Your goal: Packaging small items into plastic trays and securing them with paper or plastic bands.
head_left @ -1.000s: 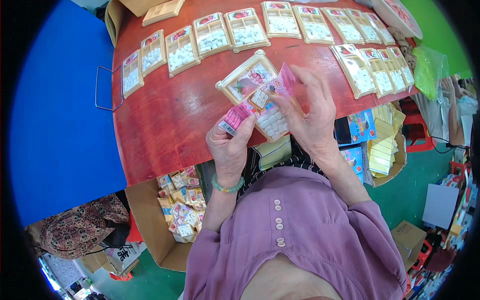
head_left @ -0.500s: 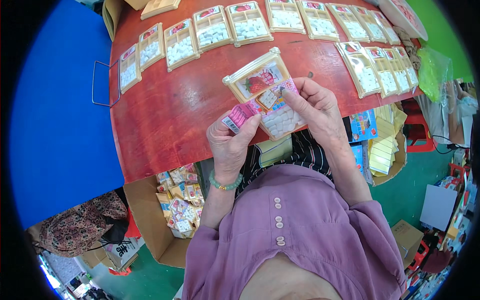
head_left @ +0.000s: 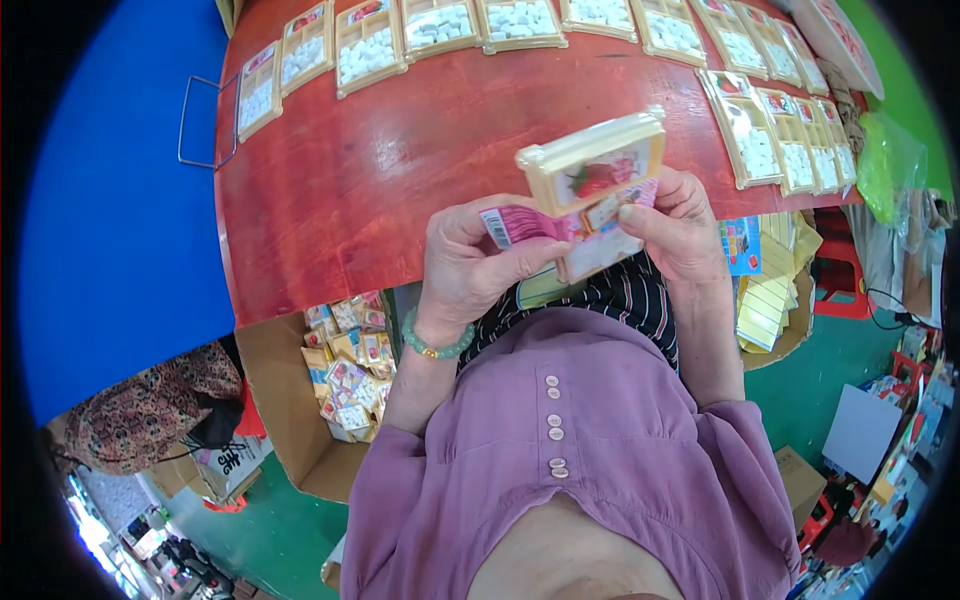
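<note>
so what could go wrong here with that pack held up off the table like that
The cream-framed pack is gripped only at its lower edge by the left hand and right hand, so it might tip or slip. The pink card is pinched only under the left thumb and could slide out. A drop may land in the open carton below.

Both hands are gripping a cream plastic tray [head_left: 592, 165] above the red counter [head_left: 400, 160]; the left hand [head_left: 470, 265] is also pinching pink packets [head_left: 522, 225], the right hand [head_left: 680, 225] pressing a card [head_left: 600, 250] behind.
</note>
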Tool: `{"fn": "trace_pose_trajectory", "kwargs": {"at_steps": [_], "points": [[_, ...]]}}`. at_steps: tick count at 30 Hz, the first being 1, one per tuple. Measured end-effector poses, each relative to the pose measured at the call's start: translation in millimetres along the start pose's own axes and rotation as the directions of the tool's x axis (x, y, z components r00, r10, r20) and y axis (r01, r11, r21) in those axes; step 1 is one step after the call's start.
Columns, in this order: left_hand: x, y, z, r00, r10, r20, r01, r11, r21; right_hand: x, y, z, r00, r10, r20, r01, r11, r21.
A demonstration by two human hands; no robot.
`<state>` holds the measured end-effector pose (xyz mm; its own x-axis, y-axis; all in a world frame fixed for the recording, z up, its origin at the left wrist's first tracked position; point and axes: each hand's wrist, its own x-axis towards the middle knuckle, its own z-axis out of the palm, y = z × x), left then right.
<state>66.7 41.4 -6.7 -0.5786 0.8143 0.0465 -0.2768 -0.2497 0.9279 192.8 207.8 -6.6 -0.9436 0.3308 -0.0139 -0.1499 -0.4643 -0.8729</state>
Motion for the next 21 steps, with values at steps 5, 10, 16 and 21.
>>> {"fn": "trace_pose_trajectory", "kwargs": {"at_steps": [5, 10, 16, 21], "points": [[8.1, -10.3, -13.9, 0.983, 0.069, 0.17, -0.074, 0.997, 0.026, -10.6, 16.4, -10.8, 0.995, -0.042, 0.088, 0.019, 0.971, 0.239], [23.8, -7.2, -20.4, 0.861, -0.019, 0.509, -0.013, 0.998, 0.059, -22.2, 24.6, -15.0, 0.979, -0.001, 0.203, -0.034, 0.985, 0.169], [30.0, -8.8, -7.0, 0.701, -0.058, 0.711, -0.031, 0.993, 0.111, -30.6, 16.2, -9.0, 0.941, 0.133, 0.311, -0.167, 0.982, 0.085], [31.6, -0.1, -2.4, 0.714, -0.182, 0.676, 0.008, 0.968, 0.253, -35.5, 24.7, -5.4, 0.979, 0.044, 0.199, -0.029, 0.997, -0.078]]}}
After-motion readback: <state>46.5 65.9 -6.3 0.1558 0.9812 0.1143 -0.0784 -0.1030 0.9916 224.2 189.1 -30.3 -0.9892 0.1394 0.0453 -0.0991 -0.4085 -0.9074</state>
